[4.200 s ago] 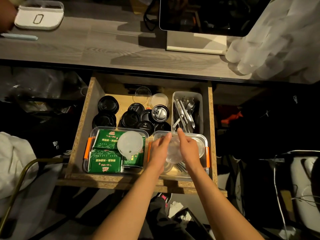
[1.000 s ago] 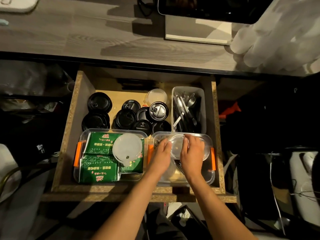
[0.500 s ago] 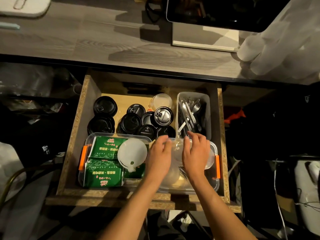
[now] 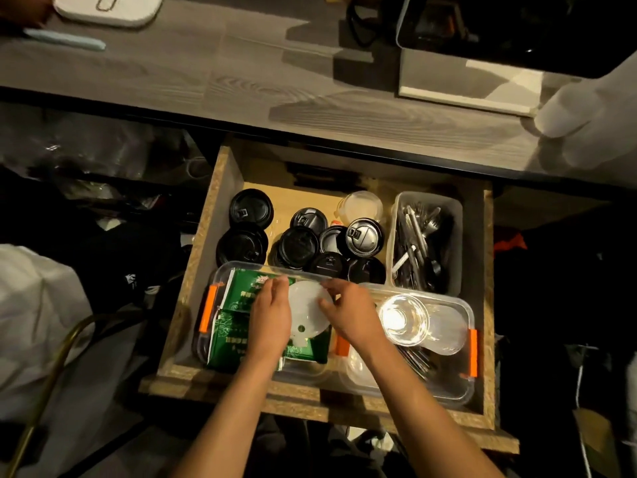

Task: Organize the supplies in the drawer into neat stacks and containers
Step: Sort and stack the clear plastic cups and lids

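Drawer (image 4: 193, 288) front bins edge-to-edge

Green packets (image 4: 241, 298): printed txt, too blurry to read. No other legible txt.

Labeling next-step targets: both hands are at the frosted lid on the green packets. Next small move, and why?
Probably lift the frosted lid off the green packets and carry it toward the right container, where the other clear lids lie. The left hand and right hand flank its edges.
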Tool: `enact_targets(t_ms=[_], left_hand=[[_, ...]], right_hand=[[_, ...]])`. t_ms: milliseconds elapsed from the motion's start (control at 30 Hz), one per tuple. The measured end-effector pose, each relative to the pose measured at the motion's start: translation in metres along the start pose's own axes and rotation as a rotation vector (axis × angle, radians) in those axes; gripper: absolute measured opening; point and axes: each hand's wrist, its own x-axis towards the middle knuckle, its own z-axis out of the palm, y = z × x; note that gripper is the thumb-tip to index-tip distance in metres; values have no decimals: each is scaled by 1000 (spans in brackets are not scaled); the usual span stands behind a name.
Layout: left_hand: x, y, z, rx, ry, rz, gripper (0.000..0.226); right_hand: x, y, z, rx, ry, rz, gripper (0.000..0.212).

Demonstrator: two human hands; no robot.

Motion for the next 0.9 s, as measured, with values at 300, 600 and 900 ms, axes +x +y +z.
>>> enact_targets(t_ms=[300, 600, 900], left_hand=[[12, 21, -4, -622, -211, -69, 29], [89, 62, 5, -610, -150, -159, 18], [147, 70, -6, -551, -216, -23, 27]], right_hand=[[22, -12, -15, 392, 190, -31, 20], [105, -11, -46, 644, 287, 120, 12], [226, 40, -59, -156, 259, 233, 53]])
